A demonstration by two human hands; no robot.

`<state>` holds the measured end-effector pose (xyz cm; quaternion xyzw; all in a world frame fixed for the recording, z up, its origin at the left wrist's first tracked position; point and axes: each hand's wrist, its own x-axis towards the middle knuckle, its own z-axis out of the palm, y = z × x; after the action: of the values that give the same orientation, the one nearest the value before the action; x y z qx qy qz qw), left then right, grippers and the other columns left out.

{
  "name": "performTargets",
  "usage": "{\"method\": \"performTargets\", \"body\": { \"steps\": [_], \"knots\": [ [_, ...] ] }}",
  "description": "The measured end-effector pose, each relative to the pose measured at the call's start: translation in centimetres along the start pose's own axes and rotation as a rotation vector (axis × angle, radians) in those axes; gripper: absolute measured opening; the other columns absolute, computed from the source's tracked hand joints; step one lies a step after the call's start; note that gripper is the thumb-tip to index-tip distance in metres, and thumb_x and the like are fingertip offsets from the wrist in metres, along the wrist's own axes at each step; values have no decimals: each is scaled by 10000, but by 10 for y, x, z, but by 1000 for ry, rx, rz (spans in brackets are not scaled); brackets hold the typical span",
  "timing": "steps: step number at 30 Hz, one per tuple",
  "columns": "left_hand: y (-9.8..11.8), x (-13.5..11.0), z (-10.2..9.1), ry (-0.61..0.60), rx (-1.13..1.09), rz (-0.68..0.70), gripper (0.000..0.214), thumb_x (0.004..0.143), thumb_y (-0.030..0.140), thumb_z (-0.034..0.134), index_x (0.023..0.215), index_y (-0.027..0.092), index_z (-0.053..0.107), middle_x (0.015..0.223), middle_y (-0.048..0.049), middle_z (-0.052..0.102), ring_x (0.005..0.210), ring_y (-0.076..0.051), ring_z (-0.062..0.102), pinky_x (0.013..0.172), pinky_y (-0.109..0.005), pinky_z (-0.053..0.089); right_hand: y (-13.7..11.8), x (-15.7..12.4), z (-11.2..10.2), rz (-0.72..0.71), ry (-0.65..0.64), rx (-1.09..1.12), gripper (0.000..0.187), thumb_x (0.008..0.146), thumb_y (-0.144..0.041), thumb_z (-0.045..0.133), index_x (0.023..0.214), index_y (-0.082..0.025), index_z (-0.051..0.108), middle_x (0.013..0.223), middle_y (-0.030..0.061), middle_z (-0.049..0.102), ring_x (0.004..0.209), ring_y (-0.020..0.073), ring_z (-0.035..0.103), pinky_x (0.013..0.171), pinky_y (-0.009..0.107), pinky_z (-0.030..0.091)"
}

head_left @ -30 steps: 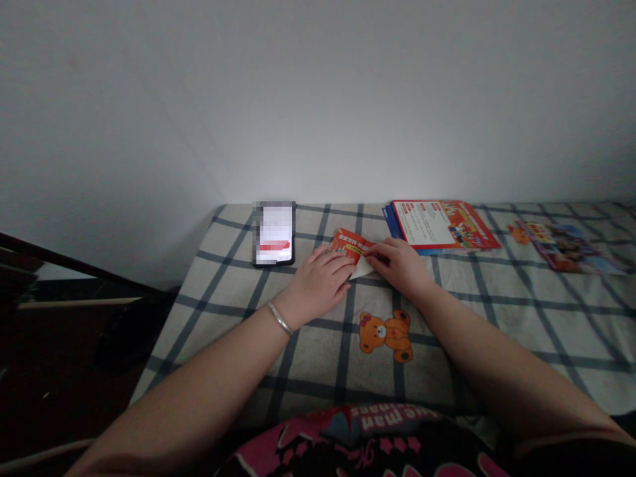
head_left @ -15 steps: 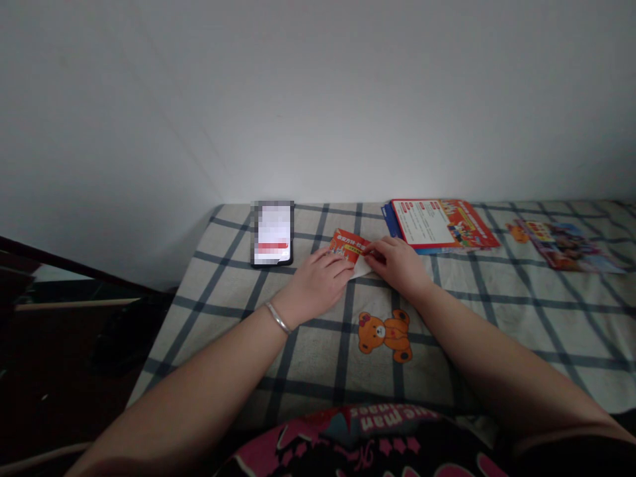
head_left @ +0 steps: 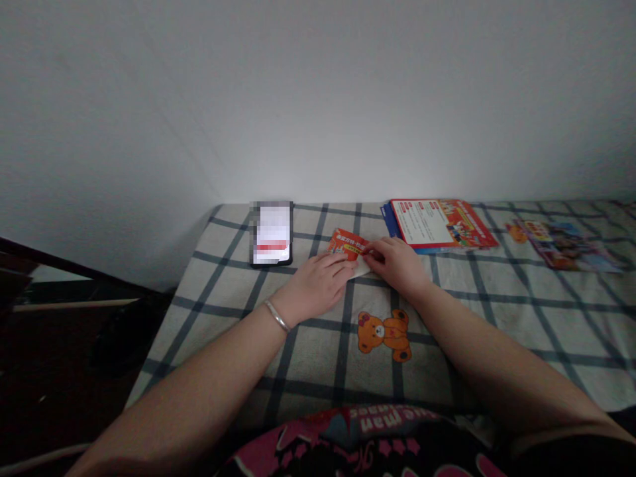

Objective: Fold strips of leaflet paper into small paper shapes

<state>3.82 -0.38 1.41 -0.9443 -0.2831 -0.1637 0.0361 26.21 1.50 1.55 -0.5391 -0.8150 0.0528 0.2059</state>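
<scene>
A small red folded leaflet (head_left: 350,241) with white lettering lies on the checked cloth, a white part of it showing along its lower edge. My left hand (head_left: 318,283), with a silver bangle at the wrist, rests on the leaflet's lower left, fingers stretched out flat over it. From the other side my right hand (head_left: 397,265) grips the leaflet's right edge between thumb and bent fingers. The fingers hide parts of the paper, so how many layers it has cannot be made out.
A lit phone (head_left: 271,233) lies left of the leaflet. Behind my right hand is a stack of printed leaflets (head_left: 430,225), and a colourful sheet (head_left: 569,245) lies farther right. The checked cloth (head_left: 318,358) meets a pale wall (head_left: 318,99); its left edge drops off.
My left fingers have shifted very slightly over the leaflet. My right hand keeps its place at the right edge, and the other things stay put.
</scene>
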Motion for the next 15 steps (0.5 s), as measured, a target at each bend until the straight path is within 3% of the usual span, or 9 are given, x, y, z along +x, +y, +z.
{"method": "performTargets", "body": {
  "steps": [4,15],
  "knots": [
    [-1,0,1,-22,-28,-17,372,922,197,494,1289,177,549,1322,-66,601,1255,-218,499,1064,-421,406,0,1,0,6,-7,-2,110,882,-269,598,917,-208,682,858,45,687,811,206,594,779,331,442],
    [-4,-1,-3,-82,-33,5,292,941,231,492,1210,205,601,1388,-9,560,1307,-203,444,1122,-417,320,0,1,1,10,-15,-10,114,882,-263,585,920,-205,675,863,49,690,791,199,586,772,329,431]
  ]
}}
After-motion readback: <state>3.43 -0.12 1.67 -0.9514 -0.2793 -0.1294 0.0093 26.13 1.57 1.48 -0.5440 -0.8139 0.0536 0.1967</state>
